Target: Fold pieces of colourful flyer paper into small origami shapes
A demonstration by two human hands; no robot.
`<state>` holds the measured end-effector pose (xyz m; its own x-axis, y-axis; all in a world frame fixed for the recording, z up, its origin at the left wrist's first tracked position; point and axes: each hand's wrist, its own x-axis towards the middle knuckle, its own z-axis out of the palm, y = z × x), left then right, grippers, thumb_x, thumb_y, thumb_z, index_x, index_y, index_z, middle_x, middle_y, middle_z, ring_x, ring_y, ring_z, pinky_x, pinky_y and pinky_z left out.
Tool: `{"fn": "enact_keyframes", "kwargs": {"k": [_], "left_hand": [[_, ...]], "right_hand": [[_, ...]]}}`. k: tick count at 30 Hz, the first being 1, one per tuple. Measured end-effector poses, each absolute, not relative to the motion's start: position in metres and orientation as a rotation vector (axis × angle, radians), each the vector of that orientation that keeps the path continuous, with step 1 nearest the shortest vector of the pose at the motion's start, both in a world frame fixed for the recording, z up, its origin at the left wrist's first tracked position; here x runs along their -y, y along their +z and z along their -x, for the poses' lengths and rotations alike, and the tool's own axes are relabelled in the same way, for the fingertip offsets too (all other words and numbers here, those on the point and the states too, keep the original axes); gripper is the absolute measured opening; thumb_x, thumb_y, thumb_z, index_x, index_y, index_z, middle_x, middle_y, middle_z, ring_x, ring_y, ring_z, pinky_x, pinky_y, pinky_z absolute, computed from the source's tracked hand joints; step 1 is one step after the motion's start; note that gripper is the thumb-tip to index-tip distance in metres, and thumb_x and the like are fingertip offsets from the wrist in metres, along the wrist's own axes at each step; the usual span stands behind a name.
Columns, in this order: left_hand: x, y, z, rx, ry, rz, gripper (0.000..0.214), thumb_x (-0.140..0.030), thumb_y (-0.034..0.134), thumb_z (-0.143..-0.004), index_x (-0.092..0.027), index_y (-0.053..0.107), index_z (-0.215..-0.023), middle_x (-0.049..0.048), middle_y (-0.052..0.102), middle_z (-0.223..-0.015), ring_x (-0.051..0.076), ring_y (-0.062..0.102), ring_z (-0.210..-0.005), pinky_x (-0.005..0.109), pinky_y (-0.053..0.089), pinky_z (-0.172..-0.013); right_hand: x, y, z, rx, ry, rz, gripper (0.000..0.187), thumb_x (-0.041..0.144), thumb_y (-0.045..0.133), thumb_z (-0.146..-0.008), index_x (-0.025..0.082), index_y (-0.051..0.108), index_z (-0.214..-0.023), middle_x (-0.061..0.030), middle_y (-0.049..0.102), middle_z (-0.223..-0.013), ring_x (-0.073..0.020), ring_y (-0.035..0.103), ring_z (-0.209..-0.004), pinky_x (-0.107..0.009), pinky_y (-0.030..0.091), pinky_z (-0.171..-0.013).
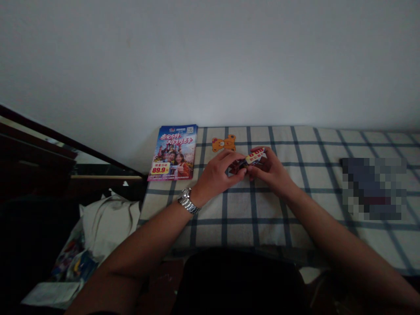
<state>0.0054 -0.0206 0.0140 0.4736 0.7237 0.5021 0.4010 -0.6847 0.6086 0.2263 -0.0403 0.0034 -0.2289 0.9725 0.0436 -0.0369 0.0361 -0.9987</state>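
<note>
Both hands meet over the checked cloth around a small folded paper [256,155], which has red digits on a yellow patch like those on the flyers. My left hand [220,169], with a metal watch [188,201] on its wrist, pinches the paper's left end between thumb and fingers. On the other end, the thumb and fingers of my right hand [269,169] are closed. Part of the paper is hidden by the fingers. To the left lies a stack of printed flyers [175,151], and just beyond my hands is an orange bear figure [224,143].
The checked cloth [305,175] covers a surface that runs along a pale wall [229,65]. At the right is a dark blurred-out item [372,188]. Past the left edge, lower down, are a white bag [108,218] and dark wooden furniture [29,157].
</note>
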Motion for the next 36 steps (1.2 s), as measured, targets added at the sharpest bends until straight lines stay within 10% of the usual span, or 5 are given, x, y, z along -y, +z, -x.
{"fn": "enact_keyframes", "kwargs": {"k": [36], "left_hand": [[0.0251,0.0159,-0.008,-0.967,1.1,-2.405,0.028,-0.022,0.069,-0.098,-0.024,0.063,-0.126,0.0048,0.07,-0.117,0.021,0.07,-0.109,0.04,0.062,-0.099]], "right_hand": [[0.0421,0.0037,-0.225,1.466,1.244,1.056,0.062,0.046,0.082,-0.088,0.03,0.05,-0.139,-0.0048,0.072,-0.116,-0.0216,0.073,-0.099,-0.036,0.063,-0.089]]}}
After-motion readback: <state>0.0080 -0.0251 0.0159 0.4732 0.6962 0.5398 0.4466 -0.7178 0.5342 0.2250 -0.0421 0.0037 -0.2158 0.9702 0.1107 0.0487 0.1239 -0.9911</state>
